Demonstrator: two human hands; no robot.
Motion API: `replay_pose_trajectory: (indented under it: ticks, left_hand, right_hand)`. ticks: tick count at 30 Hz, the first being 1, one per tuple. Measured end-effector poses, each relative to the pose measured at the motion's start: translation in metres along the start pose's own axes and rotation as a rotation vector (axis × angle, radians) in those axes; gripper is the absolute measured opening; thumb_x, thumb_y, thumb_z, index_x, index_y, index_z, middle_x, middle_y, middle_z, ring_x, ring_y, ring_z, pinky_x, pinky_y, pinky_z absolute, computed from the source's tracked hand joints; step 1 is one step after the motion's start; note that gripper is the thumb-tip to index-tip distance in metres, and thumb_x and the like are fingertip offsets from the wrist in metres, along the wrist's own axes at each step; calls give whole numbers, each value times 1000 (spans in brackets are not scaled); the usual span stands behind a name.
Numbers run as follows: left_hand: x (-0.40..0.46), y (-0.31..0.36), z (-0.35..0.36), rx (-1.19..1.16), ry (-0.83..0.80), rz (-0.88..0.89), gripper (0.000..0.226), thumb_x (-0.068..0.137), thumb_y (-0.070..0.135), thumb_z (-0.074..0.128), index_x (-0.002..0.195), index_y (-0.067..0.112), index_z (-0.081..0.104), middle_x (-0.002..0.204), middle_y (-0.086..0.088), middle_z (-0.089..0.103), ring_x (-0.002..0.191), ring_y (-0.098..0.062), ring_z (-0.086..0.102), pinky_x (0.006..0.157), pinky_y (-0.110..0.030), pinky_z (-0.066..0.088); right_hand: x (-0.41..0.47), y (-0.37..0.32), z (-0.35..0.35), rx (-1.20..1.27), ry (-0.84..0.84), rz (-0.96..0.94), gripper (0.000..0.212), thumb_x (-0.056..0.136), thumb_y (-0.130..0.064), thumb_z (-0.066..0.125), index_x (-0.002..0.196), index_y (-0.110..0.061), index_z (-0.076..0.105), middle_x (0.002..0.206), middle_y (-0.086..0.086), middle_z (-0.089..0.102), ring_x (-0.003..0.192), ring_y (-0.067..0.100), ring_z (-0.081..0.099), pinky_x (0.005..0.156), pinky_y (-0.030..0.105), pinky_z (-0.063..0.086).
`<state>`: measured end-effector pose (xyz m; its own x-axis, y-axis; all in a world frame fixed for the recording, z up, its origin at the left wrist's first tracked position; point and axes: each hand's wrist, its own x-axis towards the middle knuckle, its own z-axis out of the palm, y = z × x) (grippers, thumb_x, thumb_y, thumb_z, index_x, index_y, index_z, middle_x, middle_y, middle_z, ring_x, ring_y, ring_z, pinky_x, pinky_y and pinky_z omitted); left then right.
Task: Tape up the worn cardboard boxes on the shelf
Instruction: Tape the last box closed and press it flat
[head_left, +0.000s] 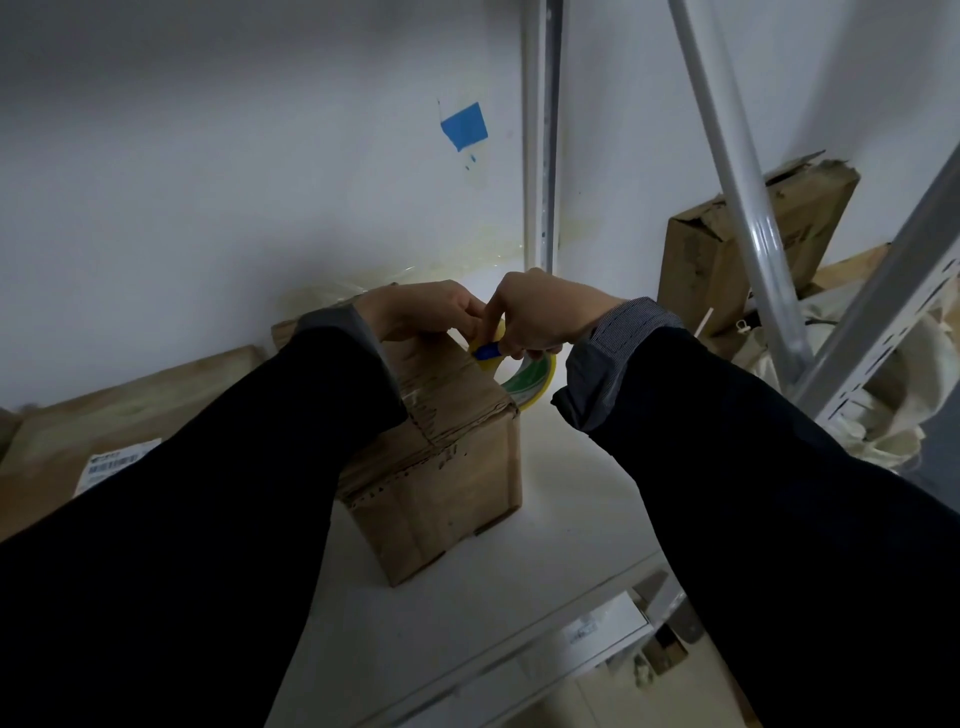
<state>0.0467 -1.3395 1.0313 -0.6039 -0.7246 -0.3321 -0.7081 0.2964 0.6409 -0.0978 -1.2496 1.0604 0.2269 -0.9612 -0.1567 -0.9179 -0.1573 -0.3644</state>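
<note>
Left hand (421, 312) presses the cardboard box (441, 467) top on the shelf (561, 519); right hand (540, 317) beside it grips tape roll (524, 376) w/ blue cutter (485, 352). Risk: tape wrinkles or tears if pulled crooked.

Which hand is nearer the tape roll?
Right. The right hand lies directly over the tape roll at the box's far corner; the left hand rests on the box top, beside it.
</note>
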Motion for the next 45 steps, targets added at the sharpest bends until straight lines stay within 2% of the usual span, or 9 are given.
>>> replay_pose_trajectory:
  ticks: [8, 18, 24, 28, 31, 34, 37, 42, 45]
  left_hand:
    - [4, -5, -2, 39, -42, -8, 26, 103, 22, 54, 123, 14, 69, 116, -5, 69, 106, -22, 61, 98, -37, 48]
    - [5, -7, -1, -6, -13, 10, 26, 99, 21, 61, 124, 16, 68, 126, -12, 67, 116, -26, 61, 107, -41, 47]
    - [4, -6, -2, 50, -9, -16, 34, 100, 25, 58, 131, 12, 64, 130, -10, 66, 123, -31, 58, 111, -47, 44]
    - [6, -5, -2, 70, 6, -23, 36, 100, 24, 58, 134, 12, 63, 133, -10, 63, 125, -30, 57, 112, -47, 43]
    - [4, -6, -3, 55, 6, -31, 35, 99, 25, 60, 132, 14, 65, 134, -7, 64, 126, -26, 57, 112, -44, 43]
    - [3, -3, -1, 79, 18, -29, 36, 99, 26, 60, 133, 14, 64, 134, -4, 64, 124, -23, 57, 109, -38, 44]
    - [1, -1, 1, 123, 48, -2, 36, 98, 27, 62, 132, 15, 64, 130, 0, 65, 117, -16, 59, 103, -30, 46]
    - [-22, -7, 18, 392, 501, 372, 18, 88, 28, 77, 98, 16, 70, 103, 1, 65, 94, -12, 63, 82, -27, 53]
    - [-43, -12, 37, 451, 560, 501, 19, 91, 31, 69, 83, 14, 72, 88, 3, 67, 75, -11, 63, 71, -27, 51]
  right_hand:
    - [-11, 13, -17, 27, -117, 18, 19, 91, -5, 67, 103, -19, 72, 72, 3, 70, 50, 10, 64, 39, 13, 42]
    - [3, 94, 59, -45, -231, 183, 27, 80, 0, 72, 101, -17, 78, 69, -6, 63, 74, 14, 62, 78, 28, 54]
    - [24, 127, 148, 117, -136, 255, 24, 81, -3, 69, 79, -27, 71, 102, 1, 68, 97, 19, 60, 85, 29, 50]
    - [30, 143, 157, 230, -55, 211, 19, 86, -5, 67, 96, -19, 73, 99, 0, 66, 93, 15, 58, 83, 25, 45]
    - [27, 139, 139, 610, 267, 154, 33, 83, 7, 58, 106, -17, 62, 107, 6, 63, 94, 21, 59, 80, 29, 44]
    - [18, 122, 107, 1253, 280, -43, 56, 81, 5, 49, 127, -26, 53, 128, 2, 56, 104, 21, 61, 82, 32, 53]
    - [18, 102, 89, 1103, 149, -167, 67, 87, -5, 60, 141, -40, 41, 134, 1, 51, 115, 19, 58, 93, 38, 54]
    - [30, 86, 95, 929, 290, -112, 29, 98, -2, 52, 124, -14, 56, 103, 14, 63, 90, 19, 64, 79, 28, 51]
    - [32, 86, 99, 938, 341, -112, 29, 96, 7, 43, 119, -6, 56, 94, 14, 61, 81, 14, 61, 73, 29, 50]
